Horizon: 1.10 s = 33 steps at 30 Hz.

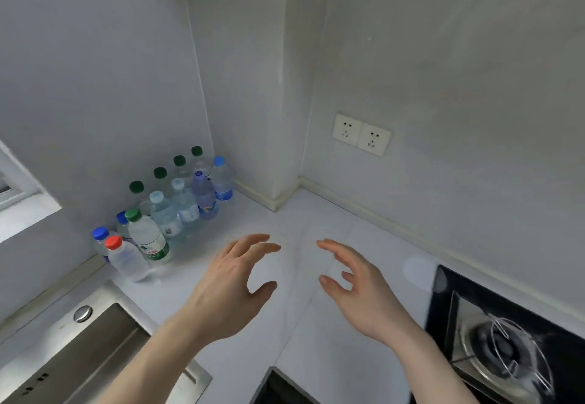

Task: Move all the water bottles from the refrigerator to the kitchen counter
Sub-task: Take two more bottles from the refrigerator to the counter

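Water bottles (pixel 164 210) stand clustered on the desk (pixel 297 217), against the wall in its left corner. The sink (pixel 79 350) lies before them; the stove (pixel 506 340) sits far right.

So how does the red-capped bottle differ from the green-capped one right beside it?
The red-capped bottle stands nearer the counter's front edge; the green-capped bottle sits just behind it. The green-capped bottle carries a green and white label low on its body; the red-capped bottle shows no coloured label. Both are clear, upright, capped and untouched by either hand.
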Each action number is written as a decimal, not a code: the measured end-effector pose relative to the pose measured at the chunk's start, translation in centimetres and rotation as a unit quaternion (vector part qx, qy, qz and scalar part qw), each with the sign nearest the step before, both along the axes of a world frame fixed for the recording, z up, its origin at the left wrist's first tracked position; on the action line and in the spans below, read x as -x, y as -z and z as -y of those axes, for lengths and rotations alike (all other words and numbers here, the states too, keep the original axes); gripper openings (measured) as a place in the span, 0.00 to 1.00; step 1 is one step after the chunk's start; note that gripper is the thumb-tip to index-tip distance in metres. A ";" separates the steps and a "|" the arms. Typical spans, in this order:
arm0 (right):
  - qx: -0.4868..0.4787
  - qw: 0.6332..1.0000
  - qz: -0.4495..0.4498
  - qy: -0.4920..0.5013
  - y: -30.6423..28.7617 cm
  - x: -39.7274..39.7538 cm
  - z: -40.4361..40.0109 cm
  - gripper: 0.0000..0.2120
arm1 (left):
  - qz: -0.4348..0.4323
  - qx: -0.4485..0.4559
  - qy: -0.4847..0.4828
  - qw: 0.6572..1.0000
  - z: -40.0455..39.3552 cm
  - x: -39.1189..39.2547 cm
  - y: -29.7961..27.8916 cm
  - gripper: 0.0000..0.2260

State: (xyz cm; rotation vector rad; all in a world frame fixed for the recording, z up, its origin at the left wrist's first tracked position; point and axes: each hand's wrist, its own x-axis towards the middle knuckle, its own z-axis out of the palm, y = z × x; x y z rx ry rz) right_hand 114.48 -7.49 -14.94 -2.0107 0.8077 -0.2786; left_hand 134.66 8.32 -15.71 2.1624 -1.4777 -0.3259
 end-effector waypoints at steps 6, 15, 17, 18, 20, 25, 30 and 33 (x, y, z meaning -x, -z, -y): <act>0.009 0.992 0.012 0.127 -1.1 11.3 0.7 0.25 | 0.008 0.007 0.119 0.993 6.6 8.1 -1.5 0.24; 0.017 0.959 0.018 0.282 -2.3 31.4 -0.4 0.26 | 0.016 0.018 0.271 0.962 12.8 25.9 -2.7 0.24; 0.021 0.952 0.030 0.304 -2.5 34.7 -0.8 0.26 | 0.021 0.017 0.291 0.956 13.4 29.2 -3.1 0.25; 0.023 0.947 0.030 0.318 -2.8 37.4 -1.3 0.26 | 0.024 0.020 0.307 0.951 13.8 31.9 -3.4 0.25; 0.030 0.942 0.031 0.333 -3.2 40.8 -2.0 0.27 | 0.018 0.027 0.325 0.945 14.1 35.5 -3.8 0.25; 0.057 0.914 0.031 0.401 -3.7 50.1 -4.5 0.27 | 0.000 0.051 0.391 0.919 15.3 44.9 -4.6 0.25; 0.087 0.860 0.034 0.501 -4.3 59.3 -9.2 0.27 | 0.000 0.054 0.496 0.866 16.5 54.9 -5.5 0.25; 0.104 0.815 0.023 0.569 -4.7 63.7 -12.5 0.26 | 0.000 0.065 0.560 0.826 16.9 60.8 -6.2 0.25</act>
